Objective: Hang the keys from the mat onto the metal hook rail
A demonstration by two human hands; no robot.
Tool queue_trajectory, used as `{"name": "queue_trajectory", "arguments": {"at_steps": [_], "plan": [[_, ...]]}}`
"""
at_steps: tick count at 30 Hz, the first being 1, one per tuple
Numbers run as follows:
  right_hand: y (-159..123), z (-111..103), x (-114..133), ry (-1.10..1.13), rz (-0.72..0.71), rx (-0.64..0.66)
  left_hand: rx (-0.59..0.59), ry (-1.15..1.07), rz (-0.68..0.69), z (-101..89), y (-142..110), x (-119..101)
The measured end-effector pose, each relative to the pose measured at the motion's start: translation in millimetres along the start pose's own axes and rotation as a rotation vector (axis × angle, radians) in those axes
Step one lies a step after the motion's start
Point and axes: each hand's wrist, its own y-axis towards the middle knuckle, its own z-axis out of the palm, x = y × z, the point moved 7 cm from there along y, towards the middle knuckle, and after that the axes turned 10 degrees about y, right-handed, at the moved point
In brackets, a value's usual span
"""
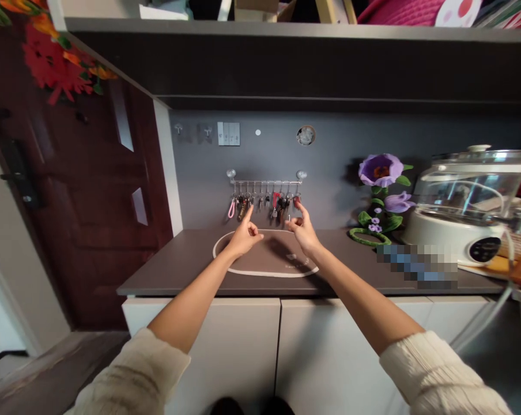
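While 2 hands (pixel 245 237) point forward, 2 mounts (pixel 301 174) hold 1 key rack (pixel 267 183).

A dark grey-brown, flat countertop (pixel 174 274) carries an oval brown mat with a pale border (pixel 260 260). To the mat's right, a purple flower ornament with green leaves (pixel 380 171) stands on the countertop near a white appliance with a transparent upper part (pixel 448 237). A blurred bluish patch (pixel 416 267) hides what lies before them.
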Motion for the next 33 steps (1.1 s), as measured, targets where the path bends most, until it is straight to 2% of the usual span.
{"name": "queue_trajectory", "arguments": {"at_steps": [3,6,12,19,22,26,30,33], "plan": [[-29.1,18.0,16.4,-0.024,-0.083,0.154,0.057,0.030,0.039,-11.0,-21.7,-11.0],[-53.2,25.5,18.0,-0.102,-0.108,0.250,0.084,0.112,0.046,-17.5,-42.7,-12.7],[-78.7,20.6,14.7,-0.181,-0.147,0.231,0.134,0.154,0.052,-15.9,-69.7,-6.8],[-79.4,19.3,13.6,-0.211,-0.142,0.243,0.142,0.101,0.038,-18.6,-67.2,-5.2],[-67.9,13.4,7.8,-0.239,-0.107,0.249,0.098,0.124,-0.009,-28.5,-52.6,1.7],[-28.3,-7.8,-3.0,-0.349,-0.093,0.238,-0.088,0.230,-0.127,-58.7,-18.2,25.6],[36.9,-47.8,-17.8,-0.441,-0.019,0.029,-0.302,0.342,-0.306,-94.6,22.0,57.1],[79.5,-68.8,-32.8,-0.426,0.083,-0.122,-0.378,0.361,-0.418,-106.9,51.2,80.2]]}}
